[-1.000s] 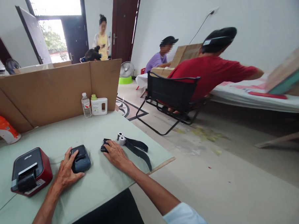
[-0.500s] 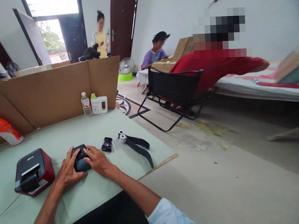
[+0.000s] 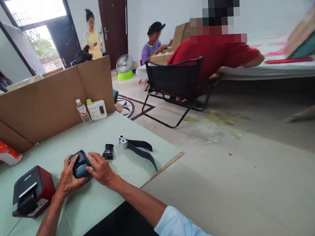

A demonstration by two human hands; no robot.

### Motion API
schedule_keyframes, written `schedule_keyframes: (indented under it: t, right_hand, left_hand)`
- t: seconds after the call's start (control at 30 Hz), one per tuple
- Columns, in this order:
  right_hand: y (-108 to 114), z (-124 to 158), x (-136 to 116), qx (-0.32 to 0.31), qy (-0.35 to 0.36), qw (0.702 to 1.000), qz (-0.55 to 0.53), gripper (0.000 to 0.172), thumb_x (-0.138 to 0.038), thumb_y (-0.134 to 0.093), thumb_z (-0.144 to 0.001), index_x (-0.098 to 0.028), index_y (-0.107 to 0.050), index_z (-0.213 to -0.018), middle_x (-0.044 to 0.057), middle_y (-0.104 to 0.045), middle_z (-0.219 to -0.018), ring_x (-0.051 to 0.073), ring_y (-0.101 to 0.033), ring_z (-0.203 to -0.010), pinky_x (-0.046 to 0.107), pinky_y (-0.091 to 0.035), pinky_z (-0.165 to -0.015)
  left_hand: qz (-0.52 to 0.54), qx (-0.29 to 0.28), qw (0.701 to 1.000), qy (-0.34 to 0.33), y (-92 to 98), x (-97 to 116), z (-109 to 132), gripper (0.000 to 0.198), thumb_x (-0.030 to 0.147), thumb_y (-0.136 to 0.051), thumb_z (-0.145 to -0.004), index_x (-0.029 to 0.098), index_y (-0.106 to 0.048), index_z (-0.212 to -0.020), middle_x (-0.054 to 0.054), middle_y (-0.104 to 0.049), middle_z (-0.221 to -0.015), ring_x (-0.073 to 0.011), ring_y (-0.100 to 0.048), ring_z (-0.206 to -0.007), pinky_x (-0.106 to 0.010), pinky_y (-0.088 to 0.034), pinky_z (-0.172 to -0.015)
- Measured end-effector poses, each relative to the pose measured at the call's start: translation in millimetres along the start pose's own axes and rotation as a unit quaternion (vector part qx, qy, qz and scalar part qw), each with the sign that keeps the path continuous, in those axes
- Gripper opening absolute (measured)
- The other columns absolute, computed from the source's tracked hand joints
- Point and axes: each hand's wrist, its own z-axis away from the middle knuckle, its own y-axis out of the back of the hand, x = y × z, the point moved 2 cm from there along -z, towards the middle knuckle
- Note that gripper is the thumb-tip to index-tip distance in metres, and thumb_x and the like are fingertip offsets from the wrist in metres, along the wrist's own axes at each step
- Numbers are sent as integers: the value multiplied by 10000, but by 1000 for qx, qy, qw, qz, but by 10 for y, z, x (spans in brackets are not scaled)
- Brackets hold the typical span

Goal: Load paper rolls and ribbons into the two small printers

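Observation:
A small dark device (image 3: pixel 81 170) with a rounded body is held between both hands over the pale green table. My left hand (image 3: pixel 68 175) grips its left side, thumb along the near edge. Against its right side, my right hand (image 3: pixel 101 168) presses with thumb and fingers. Just right of the hands lies a small black spool-like part (image 3: pixel 108 151). Farther right are two small white rolls (image 3: pixel 123 144) with long black strips (image 3: pixel 142 155) trailing from them. A red and black box-shaped machine (image 3: pixel 32 191) stands left of my left hand.
Behind the table (image 3: pixel 54 143) stands a cardboard partition (image 3: pixel 54 101). Near it are a clear bottle (image 3: pixel 83 112), a white jug (image 3: pixel 96 111) and an orange-and-white container (image 3: pixel 4 151). A person in red sits in a black chair (image 3: pixel 175 77); other people are farther back.
The view has shifted, so most things appear farther left. The device looks more tilted between the hands, and my right hand's fingers have moved from its top toward its right side.

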Motion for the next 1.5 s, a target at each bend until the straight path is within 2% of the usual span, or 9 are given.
schedule_keyframes:
  t: [0.17, 0.4, 0.73, 0.93, 1.07, 1.13, 1.23, 1.37, 1.5]
  right_hand:
    - [120, -14, -87, 35, 43, 998, -1, 392, -365, -521, -1039, -161, -613, -1360, 182, -652, -1282, 302, -605, -1169, 487, -526, -1009]
    - [73, -9, -93, 17, 76, 997, -12, 291, -361, -496, -1046, -161, -679, -1153, 139, -697, -1084, 276, -617, -1014, 441, -541, -915]
    - [37, -9, -81, 9, 78, 997, 3, 307, -392, -489, -1061, -174, -697, -1121, 110, -699, -1012, 248, -609, -924, 403, -527, -836]
    - [32, 9, -90, -7, 91, 996, 13, 239, -365, -530, -1049, -194, -694, -1015, 84, -692, -957, 233, -602, -881, 371, -500, -796]
    - [14, 62, -103, -24, 108, 994, 21, 249, -333, -558, -1037, -203, -681, -865, 52, -656, -831, 200, -589, -774, 326, -462, -713]
    - [8, 78, -103, -26, 114, 993, 15, 286, -328, -539, -1044, -203, -681, -829, 46, -648, -798, 189, -582, -733, 316, -453, -681]
    - [57, 52, -137, -9, 122, 992, -9, 355, -327, -472, -1068, -200, -688, -816, 53, -664, -779, 190, -588, -707, 320, -465, -666]
    - [366, 10, -382, 30, 115, 991, -65, 373, -305, -418, -1080, -199, -703, -864, 69, -684, -786, 205, -624, -736, 336, -501, -683]
    - [954, 153, -796, 75, 99, 982, -144, 253, -237, -488, -1043, -205, -696, -1183, 97, -702, -967, 235, -675, -875, 382, -559, -757]
  left_hand:
    - [-6, 1, 1000, 0, -91, 52, -568, 914, 431, -789, -697, 227, -455, -1523, -166, -345, -1564, -395, -537, -1357, -525, -526, -1080]
    - [-2, -35, 999, 17, -497, 102, -1183, 1023, 464, -856, -608, 207, -460, -1516, -167, -322, -1559, -391, -587, -1285, -512, -529, -1074]
    - [13, -70, 997, 7, -809, 180, -1418, 1113, 420, -897, -587, 197, -398, -1556, -182, -308, -1580, -405, -536, -1365, -534, -482, -1132]
    - [15, -88, 996, 12, -625, 208, -1381, 1104, 452, -909, -610, 198, -403, -1558, -235, -260, -1658, -482, -412, -1470, -644, -414, -1145]
    - [22, 47, 998, 25, -103, 391, -1121, 687, 305, -746, -797, 212, -534, -1443, -175, -416, -1609, -390, -404, -1499, -595, -418, -1169]
    - [44, 119, 992, 28, 193, 555, -832, 497, 264, -636, -869, 207, -601, -1361, -148, -521, -1526, -331, -538, -1394, -535, -504, -1108]
    - [69, 168, 982, 45, 504, 793, -227, 331, 280, -546, -951, 233, -666, -1256, -82, -685, -1306, -261, -665, -1208, -446, -603, -975]
    - [73, 182, 978, 78, 549, 905, 639, 205, 294, -552, -980, 246, -748, -1019, -41, -782, -1051, -233, -752, -993, -420, -625, -944]
    - [75, 184, 976, 91, 352, 863, 1221, 197, 254, -575, -972, 233, -771, -954, -49, -802, -963, -219, -780, -890, -343, -648, -824]
